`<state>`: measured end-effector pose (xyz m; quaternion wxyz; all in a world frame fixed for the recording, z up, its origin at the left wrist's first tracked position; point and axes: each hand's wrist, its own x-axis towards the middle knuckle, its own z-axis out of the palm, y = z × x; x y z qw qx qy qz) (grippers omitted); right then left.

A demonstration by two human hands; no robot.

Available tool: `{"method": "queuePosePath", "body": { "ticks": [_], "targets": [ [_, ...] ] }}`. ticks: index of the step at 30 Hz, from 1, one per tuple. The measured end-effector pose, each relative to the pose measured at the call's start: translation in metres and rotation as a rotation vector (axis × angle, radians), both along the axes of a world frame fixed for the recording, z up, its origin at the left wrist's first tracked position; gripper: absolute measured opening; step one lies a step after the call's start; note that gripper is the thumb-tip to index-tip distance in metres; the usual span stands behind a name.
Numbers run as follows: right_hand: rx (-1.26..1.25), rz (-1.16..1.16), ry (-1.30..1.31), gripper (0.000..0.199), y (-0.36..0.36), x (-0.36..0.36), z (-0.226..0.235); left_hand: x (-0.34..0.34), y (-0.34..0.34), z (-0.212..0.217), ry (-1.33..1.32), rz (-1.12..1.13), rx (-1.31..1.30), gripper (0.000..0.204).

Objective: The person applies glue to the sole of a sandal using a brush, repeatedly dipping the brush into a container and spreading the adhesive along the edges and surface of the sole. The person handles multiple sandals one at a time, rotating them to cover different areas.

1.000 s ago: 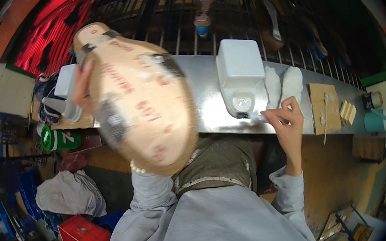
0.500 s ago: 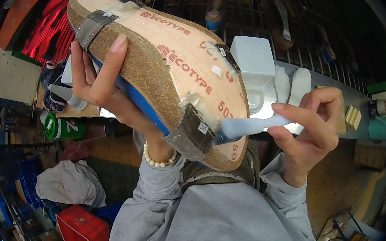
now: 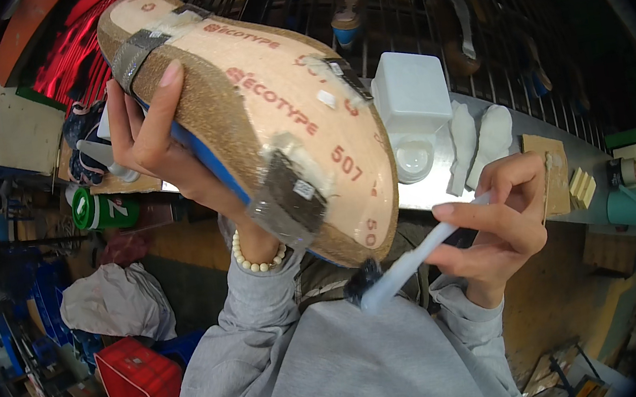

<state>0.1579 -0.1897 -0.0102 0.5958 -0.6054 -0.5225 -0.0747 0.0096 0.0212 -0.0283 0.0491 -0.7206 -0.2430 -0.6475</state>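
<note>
1. The left hand point(image 3: 157, 151) is holding up a cork-sided shoe sole point(image 3: 260, 118), fingers wrapped around its edge and pressing on the cork; the palm is hidden behind the sole.
2. The right hand point(image 3: 496, 228) is pinching a white-handled brush point(image 3: 409, 263) between thumb and curled fingers, its dark bristles sitting just below the sole's lower end.
3. A white container point(image 3: 410, 96) is standing behind the sole, partly covered by it.
4. Grey tape strips are crossing the sole; what is under them cannot be made out.

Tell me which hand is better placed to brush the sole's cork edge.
Probably right. The right hand grips the white brush, bristles just below the shoe sole. The left hand holds that sole up.
</note>
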Motion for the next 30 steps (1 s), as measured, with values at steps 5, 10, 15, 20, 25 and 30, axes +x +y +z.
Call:
{"method": "queuePosePath", "body": {
  "ticks": [5,10,15,20,25,30],
  "targets": [
    [-0.016,-0.016,0.010,0.053,-0.001,0.001,-0.009,0.000,-0.001,-0.004,0.046,-0.039,-0.036,0.068],
    [0.009,-0.070,-0.029,0.054,0.000,0.005,-0.012,0.014,-0.017,0.002,-0.092,-0.216,-0.248,0.066],
    [0.037,0.059,-0.006,0.052,0.002,0.009,-0.011,0.029,-0.022,0.003,-0.155,-0.309,-0.288,0.064],
    [0.019,0.078,-0.006,0.052,0.000,0.014,-0.006,0.016,-0.025,0.001,-0.189,-0.745,-0.516,0.070],
    [-0.037,0.068,-0.040,0.048,-0.004,0.018,-0.004,0.014,-0.035,-0.001,-0.128,-0.803,-0.687,0.068],
    [-0.017,-0.009,0.032,0.048,-0.006,0.020,-0.006,0.018,-0.032,0.005,-0.058,-0.893,-0.757,0.066]
  ]
}}
